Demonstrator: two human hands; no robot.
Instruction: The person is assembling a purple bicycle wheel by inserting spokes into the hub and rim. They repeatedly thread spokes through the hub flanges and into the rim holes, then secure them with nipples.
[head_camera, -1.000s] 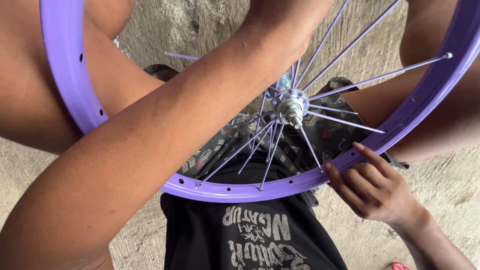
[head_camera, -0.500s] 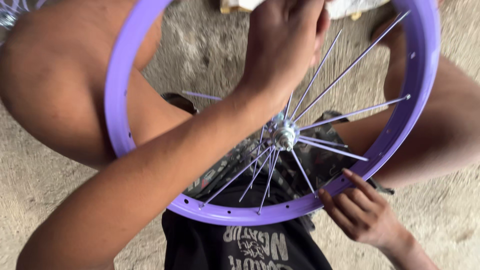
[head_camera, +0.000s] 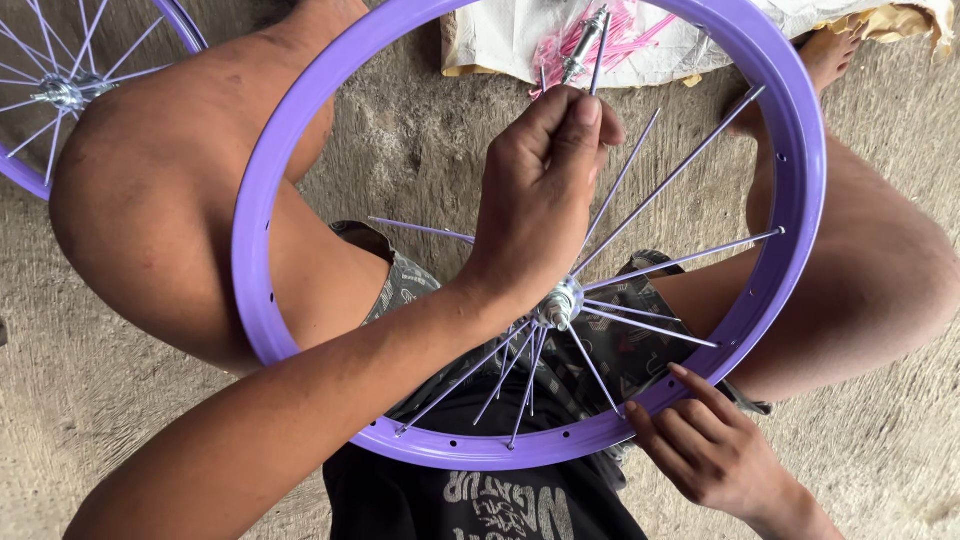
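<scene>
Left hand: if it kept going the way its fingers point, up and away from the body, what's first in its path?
The left hand, pinching a spoke, points toward the far arc of the purple rim. It would probably meet that first, then the white sheet with pink pieces on the floor; depth is unclear.

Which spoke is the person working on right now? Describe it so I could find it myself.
Start at the big purple rim across the person's lap and find the silver hub inside it. The left hand reaches over the hub and pinches one purple spoke; unlike its neighbours, which end at the rim, this one is gripped between fingertips.
</scene>
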